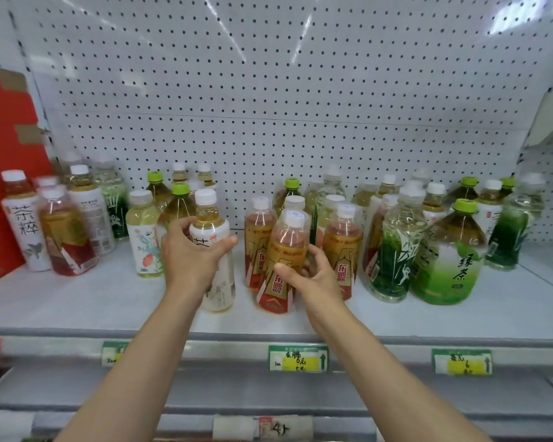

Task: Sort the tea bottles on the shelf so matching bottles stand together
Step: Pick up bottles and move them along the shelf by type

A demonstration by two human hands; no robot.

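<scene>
Red-and-gold label bottles (278, 266): at least five can be made out; four stand in the middle group, one at the left (66, 237); a further one behind the right group is unclear.
Green-capped bottles (447, 250): six counted, two at centre left, one behind the middle group, three at the right.
Dark green bamboo-label bottles (393, 253): three plain to see, one at the left, two at the right.
Floral-label pale bottle (144, 234): one.
White-label bottles with black script (24, 224): at least two; those further back are too blurred to count.
Price tags (298, 358) on the shelf (77, 301) edge: three green ones.
Hands: two, left hand (192, 253) and right hand (307, 272), each holding one bottle.
</scene>
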